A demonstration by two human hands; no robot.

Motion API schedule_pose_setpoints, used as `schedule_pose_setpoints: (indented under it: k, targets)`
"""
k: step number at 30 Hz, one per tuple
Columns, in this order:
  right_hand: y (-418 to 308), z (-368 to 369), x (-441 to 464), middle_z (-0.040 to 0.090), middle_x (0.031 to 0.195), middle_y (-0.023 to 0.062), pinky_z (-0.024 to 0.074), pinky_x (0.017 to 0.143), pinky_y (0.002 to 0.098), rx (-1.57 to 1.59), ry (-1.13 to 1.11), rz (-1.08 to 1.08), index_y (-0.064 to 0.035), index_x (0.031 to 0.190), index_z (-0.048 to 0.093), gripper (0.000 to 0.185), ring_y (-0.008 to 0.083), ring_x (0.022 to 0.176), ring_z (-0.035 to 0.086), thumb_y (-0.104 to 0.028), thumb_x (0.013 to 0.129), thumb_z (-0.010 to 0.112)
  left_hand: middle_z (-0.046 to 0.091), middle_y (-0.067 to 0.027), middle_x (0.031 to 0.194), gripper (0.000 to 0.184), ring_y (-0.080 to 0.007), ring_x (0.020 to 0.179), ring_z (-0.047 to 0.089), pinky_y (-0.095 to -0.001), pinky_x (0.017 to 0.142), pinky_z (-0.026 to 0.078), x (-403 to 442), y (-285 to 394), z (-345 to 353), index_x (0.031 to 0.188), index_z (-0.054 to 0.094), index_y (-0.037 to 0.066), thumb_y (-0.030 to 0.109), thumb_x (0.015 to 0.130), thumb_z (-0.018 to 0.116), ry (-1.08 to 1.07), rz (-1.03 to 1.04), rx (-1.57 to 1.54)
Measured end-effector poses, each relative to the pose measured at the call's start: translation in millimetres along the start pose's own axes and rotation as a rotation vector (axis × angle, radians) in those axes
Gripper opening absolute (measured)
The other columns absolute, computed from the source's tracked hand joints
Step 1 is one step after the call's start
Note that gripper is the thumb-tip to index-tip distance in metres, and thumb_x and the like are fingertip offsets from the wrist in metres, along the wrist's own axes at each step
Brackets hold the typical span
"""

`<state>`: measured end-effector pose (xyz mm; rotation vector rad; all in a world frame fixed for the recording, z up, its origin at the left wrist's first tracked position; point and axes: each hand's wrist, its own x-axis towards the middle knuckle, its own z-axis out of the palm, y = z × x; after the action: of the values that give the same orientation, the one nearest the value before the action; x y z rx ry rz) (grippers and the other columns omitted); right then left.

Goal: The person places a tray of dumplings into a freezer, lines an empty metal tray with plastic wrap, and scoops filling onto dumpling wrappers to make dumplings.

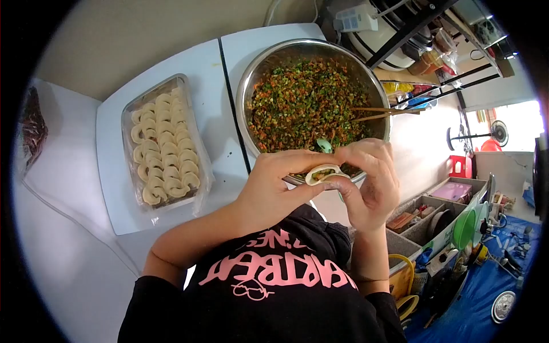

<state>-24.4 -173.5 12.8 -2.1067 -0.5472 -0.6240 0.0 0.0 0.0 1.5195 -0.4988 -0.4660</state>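
Note:
Between my two hands is a partly folded dumpling (322, 175), its wrapper gaping at the middle so that green and orange filling shows. My left hand (280, 178) grips its left side, thumb below and fingers above. My right hand (369, 177) pinches the wrapper's right edge between thumb and fingers. Just beyond both hands stands a large steel bowl (245, 86) of chopped vegetable filling (309, 100). A pair of chopsticks (377, 112) rests in the filling across the right rim. A pale green utensil end (324, 145) pokes up by my fingers, the rest hidden.
On the white table (229, 57), left of the bowl, a plastic-lined tray (128, 123) holds rows of folded dumplings (166, 148). Shelving (412, 34) with appliances stands at upper right. Sectioned bins (423, 223) and a green round lid (464, 228) are at lower right.

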Motion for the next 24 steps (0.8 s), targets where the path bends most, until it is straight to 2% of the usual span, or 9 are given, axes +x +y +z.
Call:
schedule_pose_setpoints:
  k: [3, 5, 6, 8, 11, 15, 18, 21, 24]
  targets:
    - [6, 1, -2, 0.061, 0.080, 0.0064, 0.0410, 0.069, 0.0322, 0.062, 0.085, 0.042, -0.0050, 0.083, 0.067, 0.020, 0.0234, 0.076, 0.056, -0.010, 0.064, 0.070, 0.063, -0.0141, 0.103, 0.034, -0.0144, 0.093, 0.060, -0.0249, 0.081, 0.046, 1, -4, 7, 0.112, 0.057, -0.007, 0.002, 0.080, 0.065, 0.027, 0.099, -0.055]
    - [12, 4, -6, 0.060, 0.077, 0.0070, 0.0413, 0.067, 0.0310, 0.079, 0.125, -0.069, -0.0032, 0.079, 0.067, 0.016, 0.0226, 0.074, 0.055, -0.009, 0.065, 0.070, 0.063, -0.0111, 0.101, 0.033, -0.0122, 0.091, 0.059, -0.0238, 0.080, 0.046, 1, -4, 7, 0.113, 0.057, -0.006, 0.001, 0.081, 0.064, -0.007, 0.079, -0.030]
    - [11, 5, -8, 0.060, 0.077, 0.0070, 0.0413, 0.067, 0.0310, 0.077, 0.122, -0.067, -0.0032, 0.079, 0.067, 0.016, 0.0226, 0.074, 0.055, -0.009, 0.065, 0.070, 0.063, -0.0111, 0.101, 0.033, -0.0122, 0.091, 0.059, -0.0238, 0.080, 0.046, 1, -3, 10, 0.113, 0.057, -0.006, 0.001, 0.081, 0.064, -0.007, 0.079, -0.034]
    - [8, 10, -11, 0.061, 0.079, 0.0077, 0.0422, 0.067, 0.0308, 0.040, 0.168, 0.100, -0.0024, 0.078, 0.067, 0.014, 0.0224, 0.075, 0.056, -0.008, 0.066, 0.069, 0.063, -0.0071, 0.100, 0.031, -0.0096, 0.090, 0.058, -0.0224, 0.078, 0.046, 2, -1, 12, 0.112, 0.058, -0.005, 0.001, 0.082, 0.063, -0.032, -0.183, -0.342]
    - [6, 11, -6, 0.062, 0.080, 0.0086, 0.0430, 0.069, 0.0312, 0.150, 0.152, 0.156, -0.0011, 0.078, 0.067, 0.012, 0.0229, 0.076, 0.056, -0.005, 0.067, 0.067, 0.063, -0.0050, 0.093, 0.024, -0.0090, 0.085, 0.060, -0.0214, 0.072, 0.048, 3, -3, 14, 0.106, 0.060, -0.005, 0.005, 0.085, 0.062, 0.025, -0.112, -0.437]
    - [9, 4, -2, 0.063, 0.082, 0.0089, 0.0433, 0.069, 0.0310, 0.158, 0.058, 0.147, -0.0003, 0.078, 0.066, 0.010, 0.0230, 0.077, 0.057, -0.001, 0.068, 0.066, 0.062, -0.0039, 0.096, 0.026, -0.0071, 0.088, 0.057, -0.0217, 0.076, 0.047, 4, -3, 11, 0.109, 0.059, -0.005, 0.001, 0.084, 0.062, 0.005, -0.139, -0.432]
    - [11, 6, -3, 0.063, 0.082, 0.0086, 0.0432, 0.070, 0.0308, 0.039, 0.037, 0.049, 0.0000, 0.081, 0.067, 0.013, 0.0224, 0.077, 0.057, -0.001, 0.069, 0.066, 0.063, -0.0054, 0.092, 0.020, -0.0092, 0.086, 0.059, -0.0221, 0.074, 0.048, 5, -2, 11, 0.104, 0.059, -0.005, 0.005, 0.087, 0.059, -0.012, -0.112, -0.415]
    - [7, 11, -5, 0.063, 0.083, 0.0082, 0.0432, 0.071, 0.0308, 0.042, 0.105, 0.117, -0.0009, 0.083, 0.068, 0.013, 0.0226, 0.077, 0.057, -0.002, 0.070, 0.065, 0.063, -0.0055, 0.093, 0.018, -0.0090, 0.086, 0.059, -0.0227, 0.075, 0.048, 5, -6, 11, 0.102, 0.059, -0.005, 0.005, 0.087, 0.058, -0.046, -0.171, -0.470]
    - [6, 11, -4, 0.063, 0.082, 0.0087, 0.0432, 0.071, 0.0310, 0.181, 0.114, 0.315, -0.0006, 0.080, 0.066, 0.010, 0.0231, 0.077, 0.057, -0.001, 0.070, 0.064, 0.062, -0.0043, 0.092, 0.017, -0.0081, 0.084, 0.058, -0.0225, 0.075, 0.047, 4, -8, 11, 0.102, 0.059, -0.004, 0.006, 0.087, 0.057, -0.019, -0.213, -0.479]
